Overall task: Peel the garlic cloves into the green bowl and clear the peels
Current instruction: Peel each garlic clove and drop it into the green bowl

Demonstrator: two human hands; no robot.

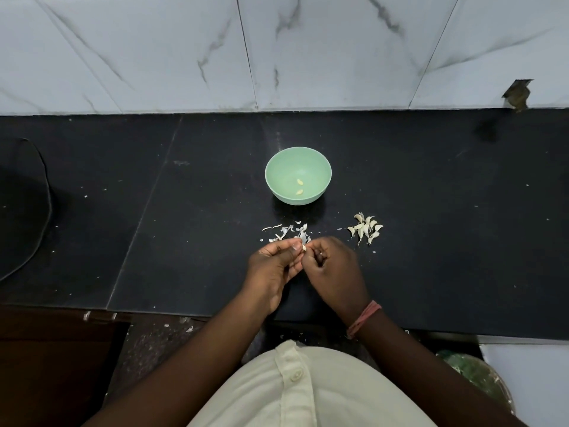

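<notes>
Left hand: the left hand (275, 266) is at the 6 o'clock side of the black countertop (431, 211), palm turned up, fingers curled, thumb and fingertips pinching a garlic clove (304, 248).
Right hand: the right hand (334, 268) meets the left just beside it, fingers curled inward, their tips at the same clove; whether they grip the clove or only its skin cannot be told. A pink thread band (365, 318) circles the wrist.
Clove in hand: small and pale, held between both hands just above the counter, at 6 o'clock from the bowl.
Green bowl: the green bowl (278, 192) stands upright near the counter's centre, at 12 o'clock from the hands, with two peeled cloves (299, 187) on its floor.
Unpeeled cloves: a pile of unpeeled cloves (365, 228) lies at about 4 o'clock from the bowl, at 2 o'clock from the hands.
Peels: loose white peels (288, 232) are scattered on the counter at 6 o'clock from the bowl, just beyond the fingertips.
Backdrop: a marble-patterned tile wall (277, 50) rises at 12 o'clock behind the counter.
Person: a cream buttoned shirt (308, 386) fills the 6 o'clock edge.
</notes>
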